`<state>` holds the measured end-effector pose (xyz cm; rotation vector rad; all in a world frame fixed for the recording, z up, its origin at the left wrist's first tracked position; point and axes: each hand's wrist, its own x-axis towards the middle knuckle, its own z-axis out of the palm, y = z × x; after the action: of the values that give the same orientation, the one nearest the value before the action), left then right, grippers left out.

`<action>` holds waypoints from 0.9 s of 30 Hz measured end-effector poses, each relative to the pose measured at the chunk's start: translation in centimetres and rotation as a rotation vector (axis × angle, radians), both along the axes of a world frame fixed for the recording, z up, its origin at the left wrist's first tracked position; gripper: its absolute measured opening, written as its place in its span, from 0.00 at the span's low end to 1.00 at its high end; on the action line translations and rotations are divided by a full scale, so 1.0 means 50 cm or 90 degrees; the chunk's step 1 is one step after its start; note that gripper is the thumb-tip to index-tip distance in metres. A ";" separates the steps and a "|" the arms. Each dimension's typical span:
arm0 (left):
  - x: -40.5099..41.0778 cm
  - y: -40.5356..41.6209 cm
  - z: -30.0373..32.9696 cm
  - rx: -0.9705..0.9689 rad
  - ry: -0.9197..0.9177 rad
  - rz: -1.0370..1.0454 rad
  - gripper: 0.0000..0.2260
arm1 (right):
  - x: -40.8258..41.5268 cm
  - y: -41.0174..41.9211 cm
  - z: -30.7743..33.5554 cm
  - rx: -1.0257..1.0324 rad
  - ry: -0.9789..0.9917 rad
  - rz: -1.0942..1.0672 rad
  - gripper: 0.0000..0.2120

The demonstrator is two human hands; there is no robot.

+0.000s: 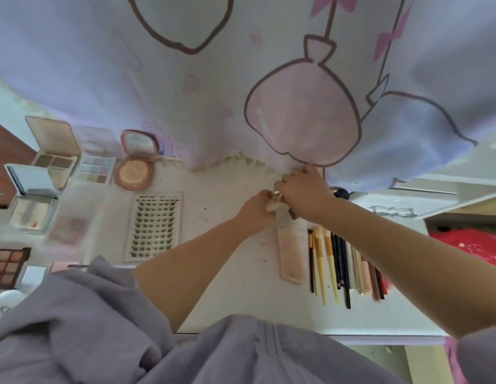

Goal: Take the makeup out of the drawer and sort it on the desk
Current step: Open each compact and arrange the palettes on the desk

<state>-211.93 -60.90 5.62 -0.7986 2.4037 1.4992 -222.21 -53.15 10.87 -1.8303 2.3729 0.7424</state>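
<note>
My left hand [257, 212] and my right hand [303, 194] meet at the far middle of the white desk [230, 295], both closed around a small pale makeup item [274, 202] with a dark end; what it is stays hidden by my fingers. Below them lie a flat pink case [291, 253] and a row of brushes and pencils [341, 261]. To the left sit a lash tray [154, 225], a round powder compact [134, 170] standing open, and several open palettes [94, 162].
A printed curtain [241, 79] hangs over the back of the desk, right above my hands. A brown eyeshadow palette [7, 266] lies at the left edge. A red object [473, 245] sits lower right beyond the desk's edge. Grey clothing [89, 328] fills the foreground.
</note>
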 end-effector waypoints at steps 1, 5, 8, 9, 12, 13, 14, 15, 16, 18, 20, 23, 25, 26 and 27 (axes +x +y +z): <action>0.005 -0.006 -0.001 0.005 0.002 0.016 0.15 | 0.001 -0.001 0.002 -0.014 -0.020 0.015 0.11; 0.048 -0.045 0.015 0.024 0.061 0.042 0.14 | 0.030 -0.009 0.029 -0.111 -0.164 -0.027 0.11; 0.098 -0.072 0.040 -0.004 0.082 0.023 0.12 | 0.066 -0.004 0.056 -0.214 -0.387 -0.171 0.12; 0.117 -0.077 0.048 -0.045 0.080 0.013 0.12 | 0.082 -0.002 0.066 -0.248 -0.480 -0.250 0.14; 0.168 -0.072 0.074 -0.249 0.055 -0.055 0.13 | 0.138 -0.001 0.093 -0.217 -0.647 -0.482 0.23; 0.181 -0.063 0.083 -0.326 0.049 -0.076 0.14 | 0.158 -0.002 0.095 -0.171 -0.648 -0.505 0.25; 0.193 -0.054 0.091 -0.390 0.052 -0.089 0.14 | 0.176 -0.003 0.096 -0.138 -0.641 -0.510 0.27; 0.206 -0.047 0.100 -0.428 0.061 -0.096 0.14 | 0.193 -0.006 0.097 -0.128 -0.632 -0.508 0.27; 0.220 -0.043 0.110 -0.435 0.070 -0.097 0.14 | 0.208 -0.007 0.098 -0.138 -0.629 -0.509 0.26; 0.254 -0.043 0.130 -0.379 0.084 -0.089 0.13 | 0.232 -0.007 0.102 -0.172 -0.654 -0.513 0.23; 0.285 -0.046 0.147 -0.330 0.097 -0.094 0.13 | 0.251 -0.003 0.107 -0.197 -0.690 -0.511 0.20; 0.319 -0.048 0.165 -0.324 0.116 -0.115 0.12 | 0.277 0.006 0.114 -0.239 -0.724 -0.507 0.18; 0.335 -0.051 0.171 -0.315 0.126 -0.126 0.12 | 0.292 0.016 0.117 -0.258 -0.748 -0.493 0.18; 0.342 -0.052 0.173 -0.296 0.130 -0.131 0.11 | 0.299 0.021 0.118 -0.264 -0.754 -0.476 0.18; 0.349 -0.054 0.174 -0.259 0.136 -0.131 0.10 | 0.305 0.026 0.120 -0.270 -0.750 -0.450 0.17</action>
<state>-194.48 -63.58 14.33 -0.4540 2.8992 1.0803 -206.97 -51.85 16.87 -0.8402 2.0312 -0.7526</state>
